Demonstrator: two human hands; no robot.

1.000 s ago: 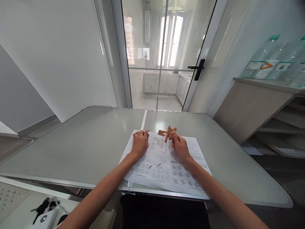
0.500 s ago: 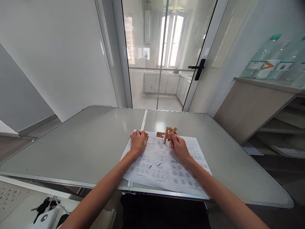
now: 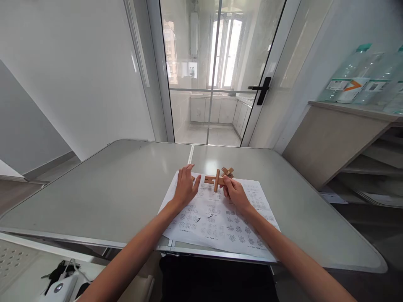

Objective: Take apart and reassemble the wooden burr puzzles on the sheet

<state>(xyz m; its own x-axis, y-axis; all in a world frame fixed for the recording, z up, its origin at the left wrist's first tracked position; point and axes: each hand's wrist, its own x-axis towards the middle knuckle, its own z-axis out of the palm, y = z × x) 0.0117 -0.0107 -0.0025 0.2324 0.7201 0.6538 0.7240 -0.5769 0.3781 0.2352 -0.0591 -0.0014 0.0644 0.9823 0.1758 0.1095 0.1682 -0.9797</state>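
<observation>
Step (judged): steadying; right hand [image 3: 234, 192] pinched crossed wood pieces [image 3: 217, 180] | left hand [image 3: 185, 188] spread near small block [image 3: 193, 179], no hold visible | next: likely needed left pinch

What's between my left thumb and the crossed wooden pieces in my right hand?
In the head view, only a narrow strip of the printed sheet shows between your left thumb and the crossed wooden pieces in your right hand.

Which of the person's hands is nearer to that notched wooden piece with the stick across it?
The right. The right hand grips the notched wooden piece at its right end; the left hand is apart from it, off to its left, fingers spread.
</observation>
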